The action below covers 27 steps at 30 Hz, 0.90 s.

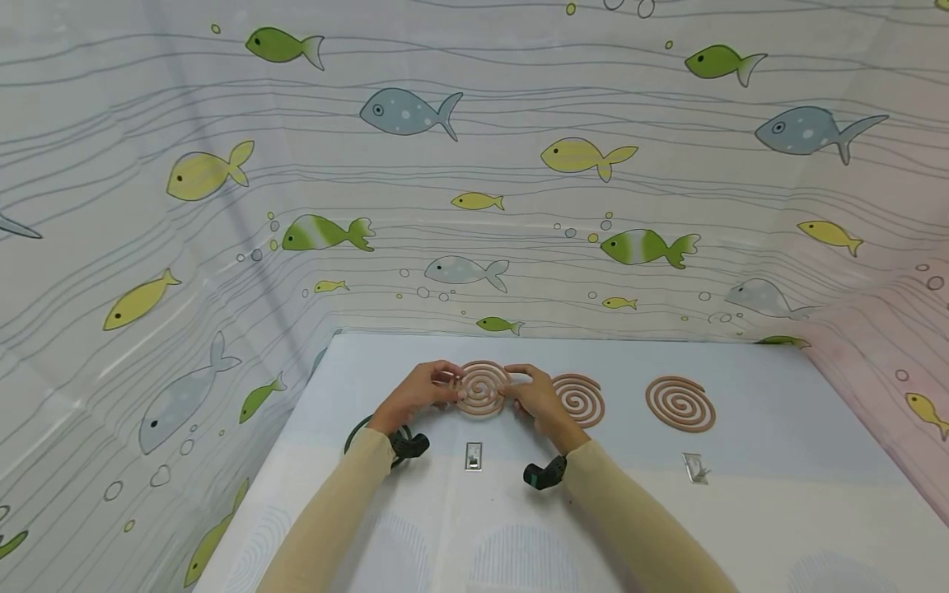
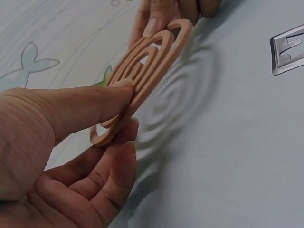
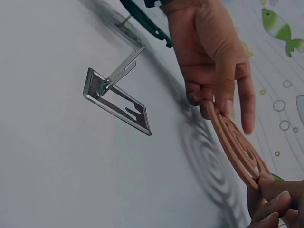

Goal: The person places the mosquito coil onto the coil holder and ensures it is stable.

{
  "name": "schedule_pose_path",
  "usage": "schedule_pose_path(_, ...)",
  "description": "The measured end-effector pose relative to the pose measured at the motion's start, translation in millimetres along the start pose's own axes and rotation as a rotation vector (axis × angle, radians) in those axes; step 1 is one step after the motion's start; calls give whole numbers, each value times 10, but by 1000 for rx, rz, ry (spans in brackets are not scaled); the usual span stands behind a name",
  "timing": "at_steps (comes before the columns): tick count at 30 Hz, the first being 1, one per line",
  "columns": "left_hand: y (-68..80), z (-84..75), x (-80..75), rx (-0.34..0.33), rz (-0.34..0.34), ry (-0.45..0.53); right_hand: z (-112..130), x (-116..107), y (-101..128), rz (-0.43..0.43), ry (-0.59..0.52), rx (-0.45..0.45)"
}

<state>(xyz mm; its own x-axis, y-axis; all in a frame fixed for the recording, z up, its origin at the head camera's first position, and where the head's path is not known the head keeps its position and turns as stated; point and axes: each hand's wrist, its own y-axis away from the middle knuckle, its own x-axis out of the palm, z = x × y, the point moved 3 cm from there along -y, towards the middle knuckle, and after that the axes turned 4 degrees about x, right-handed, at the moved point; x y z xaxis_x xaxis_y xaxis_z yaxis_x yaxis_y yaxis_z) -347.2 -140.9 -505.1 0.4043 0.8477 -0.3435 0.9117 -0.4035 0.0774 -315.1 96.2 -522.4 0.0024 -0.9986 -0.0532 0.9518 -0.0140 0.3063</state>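
Observation:
A brown mosquito coil (image 1: 480, 389) is held up over the table, tilted, with its spiral shadow below it in both wrist views. My left hand (image 1: 418, 391) pinches one side of the coil, the thumb (image 2: 111, 97) on its face and fingers behind. On the opposite edge, my right hand (image 1: 541, 399) pinches it between thumb and fingers. In the right wrist view a metal coil stand (image 3: 122, 70), its tab bent upright, lies on the table near the hands.
Two more coils lie to the right, one (image 1: 582, 401) partly behind my right hand, the other (image 1: 680, 403) farther over. A second metal stand (image 1: 694, 469) is at the right. A dark green ring (image 3: 147, 23) lies by my left wrist. Fish-printed sheets (image 1: 400, 206) surround the table.

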Motion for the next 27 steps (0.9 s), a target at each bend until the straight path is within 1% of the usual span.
schedule_pose_path(3, -2, 11, 4, 21, 2, 15, 3, 5, 1, 19, -3, -10)
schedule_pose_path(6, -12, 21, -2, 33, -16, 53, 2, 18, 14, 32, 0, -30)
schedule_pose_path(11, 0, 3, -14, 23, -44, 165, -2, 38, 25, 42, -5, -62)
schedule_pose_path(14, 13, -17, -6, 13, -54, 211, 11, 43, 36, 54, -20, -89)
schedule_pose_path(17, 24, -43, 4, 3, -64, 226, 25, 55, 50, 77, -14, -129)
schedule_pose_path(21, 36, -77, 18, 5, -59, 235, 32, 76, 62, 108, -6, -176)
schedule_pose_path(27, 41, -91, 26, 20, -35, 241, 42, 81, 89, 107, -18, -203)
